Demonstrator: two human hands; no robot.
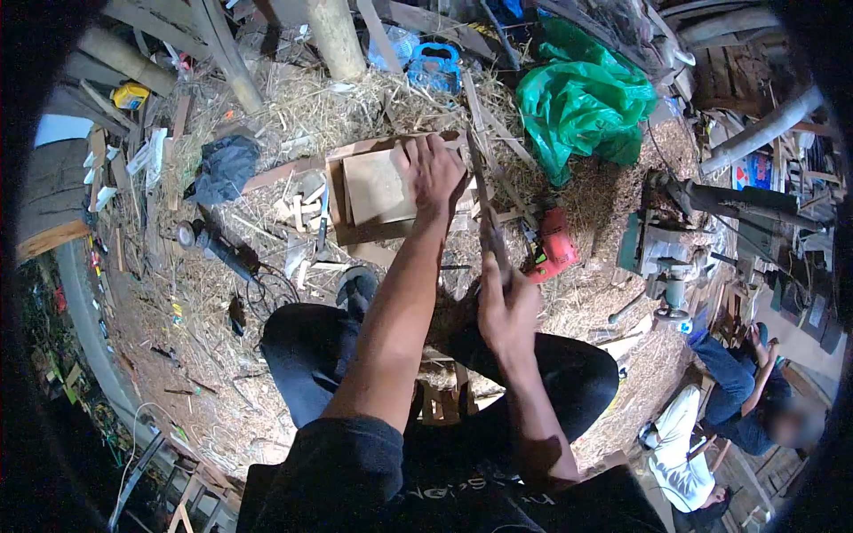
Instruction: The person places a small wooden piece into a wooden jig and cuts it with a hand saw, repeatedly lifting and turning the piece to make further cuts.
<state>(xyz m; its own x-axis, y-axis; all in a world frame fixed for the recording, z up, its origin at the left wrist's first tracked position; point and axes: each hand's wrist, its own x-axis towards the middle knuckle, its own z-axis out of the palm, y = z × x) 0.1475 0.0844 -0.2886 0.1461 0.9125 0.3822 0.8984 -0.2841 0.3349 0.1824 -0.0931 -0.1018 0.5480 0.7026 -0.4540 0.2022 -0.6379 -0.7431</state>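
Pointing lengthwise forward, a long tool (483,201) fills the clenched right hand (509,306) — left hand (434,176) atop box (380,234), grip unclear.

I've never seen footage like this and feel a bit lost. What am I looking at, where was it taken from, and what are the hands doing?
There is no machine here: these are a person's own bare hands. The single picture comes from a camera worn on the head, looking forward and down. The left hand rests on a shallow wooden box. The right hand grips a long, thin tool; its exact kind is hard to tell. On the ground, strewn with straw-like bits, lie a red power drill, a green plastic bag and, to the left, what looks like an angle grinder.
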